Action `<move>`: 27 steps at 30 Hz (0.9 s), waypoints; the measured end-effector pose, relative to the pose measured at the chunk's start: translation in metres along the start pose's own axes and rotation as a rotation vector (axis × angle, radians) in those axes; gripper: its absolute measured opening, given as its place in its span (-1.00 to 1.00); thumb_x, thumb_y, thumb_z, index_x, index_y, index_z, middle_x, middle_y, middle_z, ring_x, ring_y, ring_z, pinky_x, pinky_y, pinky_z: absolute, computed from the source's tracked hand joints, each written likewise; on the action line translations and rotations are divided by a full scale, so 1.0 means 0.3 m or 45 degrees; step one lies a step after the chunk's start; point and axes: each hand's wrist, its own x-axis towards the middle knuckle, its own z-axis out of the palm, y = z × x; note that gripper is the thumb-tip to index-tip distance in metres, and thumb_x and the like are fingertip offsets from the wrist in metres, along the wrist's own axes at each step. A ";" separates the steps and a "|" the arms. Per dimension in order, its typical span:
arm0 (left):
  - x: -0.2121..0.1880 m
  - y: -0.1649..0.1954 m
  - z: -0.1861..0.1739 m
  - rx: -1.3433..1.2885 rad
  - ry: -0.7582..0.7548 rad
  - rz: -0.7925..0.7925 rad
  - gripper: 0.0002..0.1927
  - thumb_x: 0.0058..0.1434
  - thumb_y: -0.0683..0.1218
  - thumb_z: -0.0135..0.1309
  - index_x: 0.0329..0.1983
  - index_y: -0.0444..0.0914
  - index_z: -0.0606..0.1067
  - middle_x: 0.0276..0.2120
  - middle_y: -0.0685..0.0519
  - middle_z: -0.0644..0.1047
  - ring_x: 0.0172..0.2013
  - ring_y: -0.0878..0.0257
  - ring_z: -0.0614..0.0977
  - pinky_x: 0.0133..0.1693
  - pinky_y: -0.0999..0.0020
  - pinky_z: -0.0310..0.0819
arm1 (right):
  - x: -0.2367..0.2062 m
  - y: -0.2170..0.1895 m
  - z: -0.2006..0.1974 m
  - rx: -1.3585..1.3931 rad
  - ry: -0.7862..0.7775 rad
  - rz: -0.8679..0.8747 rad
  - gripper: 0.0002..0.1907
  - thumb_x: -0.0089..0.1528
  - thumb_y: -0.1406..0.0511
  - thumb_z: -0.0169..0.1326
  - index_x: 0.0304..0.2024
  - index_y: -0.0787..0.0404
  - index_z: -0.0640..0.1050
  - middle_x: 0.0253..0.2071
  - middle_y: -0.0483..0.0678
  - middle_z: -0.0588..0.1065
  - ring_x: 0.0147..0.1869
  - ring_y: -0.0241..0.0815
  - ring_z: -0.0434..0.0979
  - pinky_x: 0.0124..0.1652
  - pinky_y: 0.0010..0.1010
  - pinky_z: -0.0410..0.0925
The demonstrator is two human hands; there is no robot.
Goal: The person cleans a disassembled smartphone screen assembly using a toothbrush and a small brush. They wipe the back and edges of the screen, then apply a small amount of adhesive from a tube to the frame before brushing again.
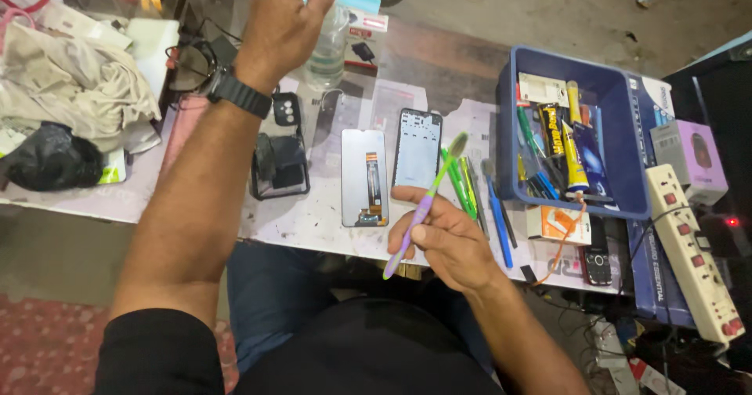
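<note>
Hands: left (286, 15) pinching the clear bottle's (327, 50) cap; right (442, 238) gripping a purple toothbrush (423, 207).

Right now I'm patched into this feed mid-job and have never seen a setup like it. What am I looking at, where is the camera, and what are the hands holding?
There is no machine here: these are a person's two bare hands, filmed by one camera worn on the head and looking down at a workbench.

The right hand has a grip on a purple toothbrush, bristles pointing away from the body. The left hand, with a black wristwatch, is raised over a clear plastic bottle and touches its top.

On the bench lie a phone screen panel, a phone frame and a black phone back cover. To the right sit a blue bin full of tools and glue tubes, and a white power strip. A crumpled cloth lies far left.
</note>
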 end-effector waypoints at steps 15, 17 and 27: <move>0.051 -0.057 0.014 -0.722 -0.055 -0.385 -0.75 0.47 -0.07 0.03 -0.15 -0.35 0.61 -0.25 0.08 0.63 -0.21 0.40 0.57 -0.11 0.45 0.47 | 0.276 -0.040 0.080 -0.295 0.132 -0.009 -0.45 0.38 0.29 0.04 0.37 0.38 0.29 -0.30 0.05 0.54 -0.25 -0.20 0.52 -0.14 -0.34 0.42; 0.073 -0.054 -0.004 -0.820 -0.029 -0.402 -0.75 0.47 -0.07 0.05 -0.17 -0.35 0.62 -0.26 0.07 0.63 -0.21 0.40 0.57 -0.11 0.46 0.46 | 0.378 -0.038 0.103 -0.323 0.186 -0.019 -0.51 0.35 0.31 0.04 0.30 0.37 0.31 -0.29 0.07 0.55 -0.27 -0.17 0.56 -0.17 -0.33 0.44; 0.092 -0.023 -0.031 -1.075 0.047 -0.578 -0.76 0.40 -0.06 0.06 -0.19 -0.34 0.60 -0.24 0.05 0.67 -0.22 0.38 0.63 -0.12 0.46 0.52 | 0.651 0.026 0.164 -0.156 0.287 -0.043 -0.64 0.35 0.30 0.02 0.14 0.27 0.27 -0.21 0.10 0.57 -0.21 -0.08 0.67 -0.18 -0.28 0.57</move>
